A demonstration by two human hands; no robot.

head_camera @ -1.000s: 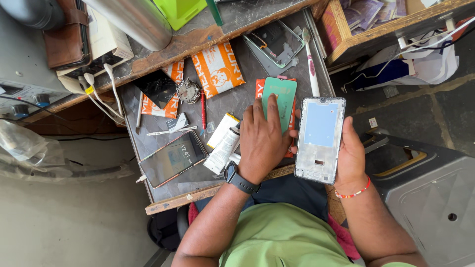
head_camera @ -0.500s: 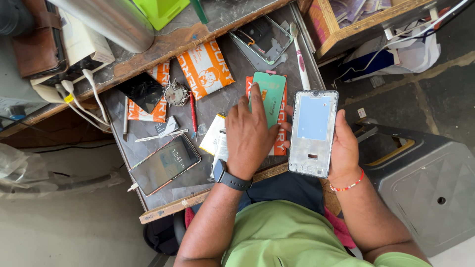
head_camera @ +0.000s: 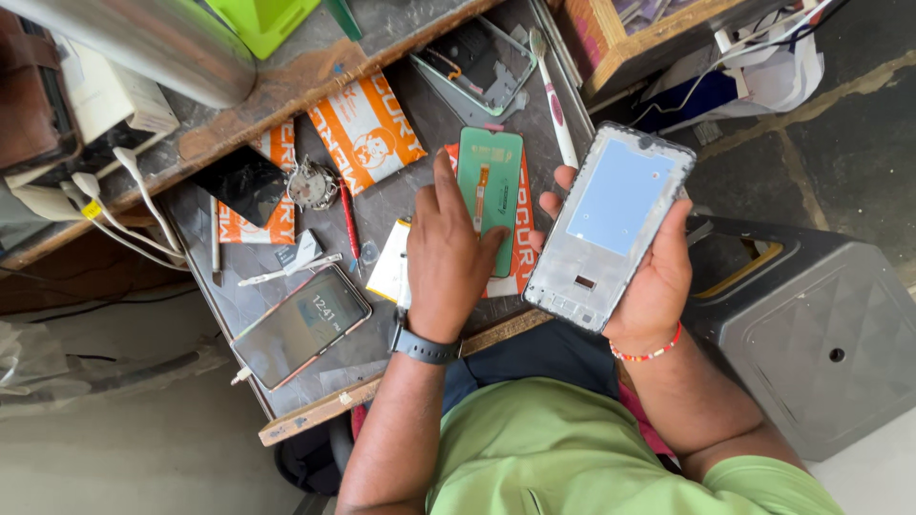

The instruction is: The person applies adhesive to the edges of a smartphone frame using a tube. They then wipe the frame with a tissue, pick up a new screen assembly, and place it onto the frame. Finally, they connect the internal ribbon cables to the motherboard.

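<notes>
My left hand, with a black watch on its wrist, rests on the work tray. Its thumb and fingers grip the lower left edge of a green display panel, which lies on an orange packet. My right hand, wearing a red bead bracelet, holds a silver phone frame just off the tray's right edge. The frame's pale blue inner plate faces me and it tilts to the right.
A lit phone lies at the tray's near left. Orange packets, a red pen, a toothbrush and a glass screen lie farther back. White chargers sit left, a grey stool right.
My right hand has tilted the phone frame clockwise and raised it a little. My left hand stays on the green panel. The view has shifted slightly.
</notes>
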